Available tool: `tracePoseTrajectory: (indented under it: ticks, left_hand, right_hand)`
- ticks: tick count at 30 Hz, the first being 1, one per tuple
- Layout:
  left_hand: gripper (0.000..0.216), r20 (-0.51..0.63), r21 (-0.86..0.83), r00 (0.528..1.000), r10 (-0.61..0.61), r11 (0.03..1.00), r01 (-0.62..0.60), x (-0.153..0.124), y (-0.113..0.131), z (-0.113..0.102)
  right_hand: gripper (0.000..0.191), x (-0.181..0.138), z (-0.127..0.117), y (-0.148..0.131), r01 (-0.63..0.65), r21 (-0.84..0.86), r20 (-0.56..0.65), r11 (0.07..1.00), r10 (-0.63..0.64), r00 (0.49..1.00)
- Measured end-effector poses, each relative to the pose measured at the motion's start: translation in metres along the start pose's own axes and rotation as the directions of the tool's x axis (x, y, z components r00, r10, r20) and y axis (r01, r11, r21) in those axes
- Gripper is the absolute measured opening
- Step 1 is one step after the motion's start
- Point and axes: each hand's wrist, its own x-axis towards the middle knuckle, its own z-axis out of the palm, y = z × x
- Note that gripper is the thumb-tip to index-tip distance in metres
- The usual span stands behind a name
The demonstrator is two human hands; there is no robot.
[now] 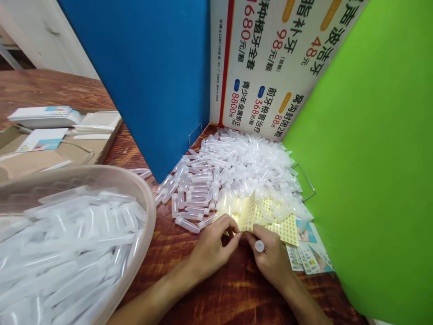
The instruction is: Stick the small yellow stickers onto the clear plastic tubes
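Note:
My left hand (214, 241) pinches thumb against fingertips at the near edge of a folded-up yellow sheet of small round stickers (249, 212). Close beside it, my right hand (272, 255) is curled around a small plastic tube, whose round whitish cap (259, 246) pokes out between the fingers. The right thumb and forefinger also meet the sheet's lower edge. Another yellow sticker sheet (289, 229) lies flat to the right, partly under tubes. Behind both hands spreads a big heap of clear capped tubes (250, 155). Whether a single sticker sits between the fingertips is too small to tell.
A translucent basket (150, 203) full of long plastic tubes stands at left. Behind it, a cardboard box (104, 149) holds stacks of cards (45, 116). A blue panel (152, 81), a printed price board (250, 67) and a green panel (379, 158) enclose the heap. Printed cards (309, 259) lie right.

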Motion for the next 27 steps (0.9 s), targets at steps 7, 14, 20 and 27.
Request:
tracePoseTrajectory:
  ticks: [7, 14, 20, 27]
  left_hand:
    - [0.011, 0.02, -0.007, 0.999, -0.028, 1.0, 0.028, 0.0, 0.0, 0.0]
    - [0.02, 0.039, -0.236, 0.99, -0.137, 0.961, 0.142, -0.001, 0.009, -0.002]
    - [0.038, 0.182, -0.63, 0.949, -0.257, 0.71, 0.313, -0.007, 0.018, 0.003]
    - [0.037, 0.243, -0.718, 0.943, -0.228, 0.611, 0.333, -0.013, 0.015, 0.013]
  right_hand:
    - [0.034, 0.0, 0.003, 0.003, -0.039, 0.026, -0.013, 0.999, 0.039, 0.999]
    - [0.017, -0.004, 0.003, 0.01, -0.165, 0.048, -0.222, 0.985, 0.171, 0.96]
    - [0.006, -0.006, -0.006, 0.004, 0.112, -0.134, -0.484, 0.985, -0.164, 0.86]
    - [0.014, -0.01, 0.008, -0.002, 0.15, 0.015, -0.232, 0.989, -0.142, 0.962]
